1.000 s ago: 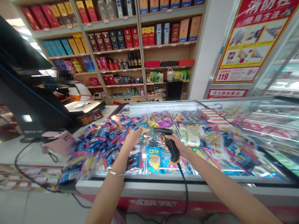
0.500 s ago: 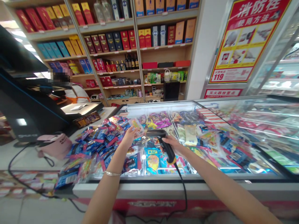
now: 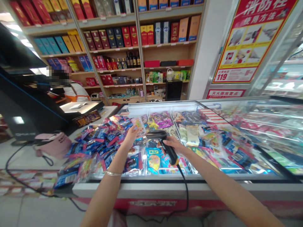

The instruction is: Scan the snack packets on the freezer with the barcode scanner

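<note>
My right hand [image 3: 174,145] is wrapped round the grip of a black barcode scanner [image 3: 170,153], whose head points left. My left hand [image 3: 133,133] pinches a clear, colourful snack packet [image 3: 139,125] and holds it up just beyond the scanner's head. Left of that hand lies a big heap of blue and pink snack packets [image 3: 101,138] on the glass top. Several more packets [image 3: 227,146] lie to the right of my right forearm. Through the glass between my arms a blue bag [image 3: 153,160] shows.
A glass-topped freezer [image 3: 139,186] spans the front. On the left counter stand a pink bag [image 3: 55,146] and a dark checkout machine [image 3: 30,104]. The scanner's cable [image 3: 186,186] hangs over the freezer's front. A person [image 3: 73,91] is behind the counter. Shelves of boxes [image 3: 118,41] line the back.
The view has shifted slightly. My left hand still holds the packet up before the scanner, the packet turned a little more upright; my right hand keeps its grip.
</note>
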`<act>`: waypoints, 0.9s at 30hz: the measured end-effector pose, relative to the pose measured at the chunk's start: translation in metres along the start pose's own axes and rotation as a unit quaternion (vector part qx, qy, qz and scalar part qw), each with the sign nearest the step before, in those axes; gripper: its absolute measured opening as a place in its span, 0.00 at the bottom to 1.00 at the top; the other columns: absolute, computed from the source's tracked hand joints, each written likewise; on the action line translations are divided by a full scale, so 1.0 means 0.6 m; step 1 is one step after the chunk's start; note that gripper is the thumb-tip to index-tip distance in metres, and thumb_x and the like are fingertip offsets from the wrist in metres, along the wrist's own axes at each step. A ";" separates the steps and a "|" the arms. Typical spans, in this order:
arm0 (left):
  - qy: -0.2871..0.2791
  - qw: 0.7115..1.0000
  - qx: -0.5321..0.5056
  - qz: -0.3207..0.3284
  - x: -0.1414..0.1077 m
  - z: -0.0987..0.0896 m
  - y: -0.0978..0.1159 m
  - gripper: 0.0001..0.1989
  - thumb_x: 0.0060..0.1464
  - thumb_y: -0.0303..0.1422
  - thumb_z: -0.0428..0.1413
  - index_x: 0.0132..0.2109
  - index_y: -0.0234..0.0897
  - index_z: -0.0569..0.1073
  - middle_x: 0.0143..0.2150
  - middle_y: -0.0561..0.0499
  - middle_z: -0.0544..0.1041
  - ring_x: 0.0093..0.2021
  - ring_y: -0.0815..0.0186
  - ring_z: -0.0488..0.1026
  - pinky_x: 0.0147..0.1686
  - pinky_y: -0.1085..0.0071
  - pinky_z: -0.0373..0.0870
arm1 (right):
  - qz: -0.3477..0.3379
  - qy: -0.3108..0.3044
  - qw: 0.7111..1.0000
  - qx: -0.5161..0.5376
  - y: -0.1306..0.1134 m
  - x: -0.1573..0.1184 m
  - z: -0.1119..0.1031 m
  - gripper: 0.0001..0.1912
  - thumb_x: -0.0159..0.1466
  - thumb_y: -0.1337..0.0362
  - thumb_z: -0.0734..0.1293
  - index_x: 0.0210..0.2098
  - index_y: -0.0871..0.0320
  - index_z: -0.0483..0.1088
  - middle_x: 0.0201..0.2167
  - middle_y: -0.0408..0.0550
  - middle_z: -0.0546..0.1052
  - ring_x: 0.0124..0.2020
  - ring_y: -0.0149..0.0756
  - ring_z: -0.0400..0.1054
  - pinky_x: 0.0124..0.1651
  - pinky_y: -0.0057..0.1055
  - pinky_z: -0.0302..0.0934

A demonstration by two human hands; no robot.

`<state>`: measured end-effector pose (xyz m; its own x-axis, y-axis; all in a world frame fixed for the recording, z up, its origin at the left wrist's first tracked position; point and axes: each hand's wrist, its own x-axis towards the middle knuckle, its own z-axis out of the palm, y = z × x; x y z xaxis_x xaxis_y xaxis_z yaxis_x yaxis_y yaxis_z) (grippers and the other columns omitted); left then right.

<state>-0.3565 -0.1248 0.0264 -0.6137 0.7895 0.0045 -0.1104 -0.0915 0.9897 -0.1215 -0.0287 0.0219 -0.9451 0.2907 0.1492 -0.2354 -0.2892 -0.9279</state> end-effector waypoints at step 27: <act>-0.100 0.992 0.064 0.053 -0.013 0.020 0.062 0.25 0.46 0.37 0.62 0.52 0.37 0.69 0.43 0.46 0.79 0.42 0.58 0.78 0.41 0.61 0.78 | -0.096 0.110 0.988 0.047 -0.084 -0.082 -0.030 0.18 0.53 0.53 0.72 0.33 0.62 0.73 0.26 0.50 0.78 0.24 0.36 0.73 0.28 0.30 0.68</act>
<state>-0.3464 -0.1269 0.0648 -0.4483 0.8851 0.1252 0.0544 -0.1128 0.9921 -0.0591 -0.0121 0.0549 -0.8117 0.5361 0.2318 -0.4353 -0.2907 -0.8520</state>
